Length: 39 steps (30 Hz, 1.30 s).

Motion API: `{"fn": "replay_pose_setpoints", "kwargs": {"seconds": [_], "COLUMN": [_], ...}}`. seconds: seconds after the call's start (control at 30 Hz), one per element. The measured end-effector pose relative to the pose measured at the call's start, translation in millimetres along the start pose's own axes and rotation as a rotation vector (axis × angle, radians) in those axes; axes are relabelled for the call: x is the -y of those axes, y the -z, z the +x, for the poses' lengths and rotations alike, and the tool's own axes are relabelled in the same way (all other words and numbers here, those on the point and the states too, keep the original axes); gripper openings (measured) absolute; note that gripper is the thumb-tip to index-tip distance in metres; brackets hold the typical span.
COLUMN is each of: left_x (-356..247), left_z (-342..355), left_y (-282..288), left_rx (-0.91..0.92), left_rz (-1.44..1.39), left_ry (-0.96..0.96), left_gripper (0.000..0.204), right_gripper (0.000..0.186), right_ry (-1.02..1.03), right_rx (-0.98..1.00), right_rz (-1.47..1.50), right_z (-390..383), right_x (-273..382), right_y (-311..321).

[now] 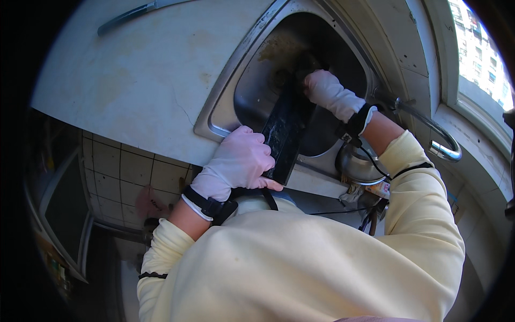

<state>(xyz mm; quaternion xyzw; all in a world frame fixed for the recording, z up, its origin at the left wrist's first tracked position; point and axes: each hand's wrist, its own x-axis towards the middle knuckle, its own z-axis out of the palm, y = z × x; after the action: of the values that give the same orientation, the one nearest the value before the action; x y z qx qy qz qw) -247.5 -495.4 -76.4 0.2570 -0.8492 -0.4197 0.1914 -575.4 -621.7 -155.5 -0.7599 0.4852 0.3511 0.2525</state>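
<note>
Through the head camera, my only feed, I see the left hand in a pale pink glove [244, 153] gripping the near end of a long, flat, black rectangular panel [292, 121], its fingers bent over the left edge and its thumb stretched out under the near end. The panel slants over a stainless-steel sink basin [248, 91], its near end out at the front rim and its far end deep inside, where I make out pale wet-looking streaks on its upper face. The right hand in a pale pink glove [324, 88] is down in the basin by the panel's far right edge, fingers curled; the tips are hidden from me, so I cannot tell whether they grip the panel or the dark, blurred shape [307, 61] next to them. To the right I have a curved chrome tap [448, 145] and, below it, a rounded shiny metal pot [358, 165] beside the sink. To the left spreads a white, stained countertop [145, 80], with a grey blade-like tool [126, 19] lying at its far edge
</note>
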Motion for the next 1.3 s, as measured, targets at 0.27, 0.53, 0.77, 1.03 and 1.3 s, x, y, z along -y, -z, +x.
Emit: {"fn": "replay_pose_setpoints", "kwargs": {"seconds": [0.27, 0.53, 0.77, 1.03, 1.3], "left_x": [-2.6, -2.4, -2.6, -1.5, -2.0], "left_z": [0.6, 1.4, 1.2, 1.6, 0.9], "left_y": [0.2, -1.4, -2.7, -2.4, -0.9], "left_rx": [0.018, 0.008, 0.002, -0.024, -0.013], "left_rz": [0.033, 0.047, 0.039, 0.051, 0.034], "left_ry": [0.003, -0.009, -0.015, -0.016, -0.015], "left_gripper": [0.059, 0.059, 0.059, 0.060, 0.060], "right_gripper": [0.023, 0.025, 0.022, 0.029, 0.025], "right_ry": [-0.214, -0.218, -0.108, -0.040, -0.032], "right_rx": [0.095, 0.194, 0.226, 0.271, 0.062], "right_rz": [0.076, -0.001, 0.054, -0.040, 0.016], "right_z": [6.3, -1.6, -4.2, 6.9, -24.1], "right_x": [-6.1, 3.2, 6.2, 1.5, 20.9], "right_y": [2.7, 18.3, 25.7, 26.4, 14.0]}}
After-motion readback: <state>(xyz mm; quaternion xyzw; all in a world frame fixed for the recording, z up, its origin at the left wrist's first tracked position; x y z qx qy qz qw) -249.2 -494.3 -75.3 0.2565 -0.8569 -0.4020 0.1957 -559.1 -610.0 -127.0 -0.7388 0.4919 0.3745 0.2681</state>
